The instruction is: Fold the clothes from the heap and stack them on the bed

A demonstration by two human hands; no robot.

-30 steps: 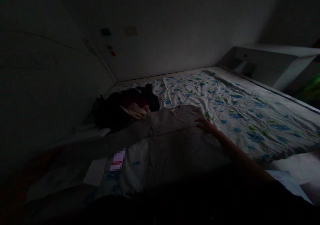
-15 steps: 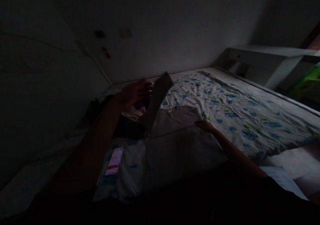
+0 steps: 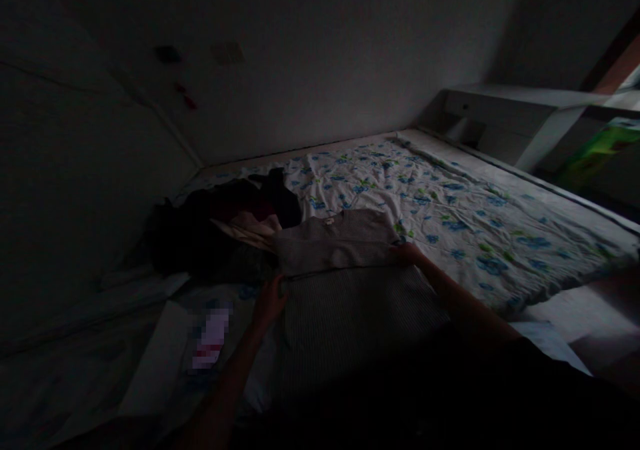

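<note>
Nearest us, our left hand [image 3: 270, 299] rests with loose, open fingers on the left edge of the grey ribbed garment [image 3: 345, 283], which lies flat on the near part of the bed [image 3: 500, 237]. Our right hand [image 3: 407, 255] lies at the garment's right edge beside its folded upper part; we cannot tell whether those fingers pinch the cloth. Beyond lie a dark clothes heap [image 3: 215, 220] and the floral sheet [image 3: 430, 197].
</note>
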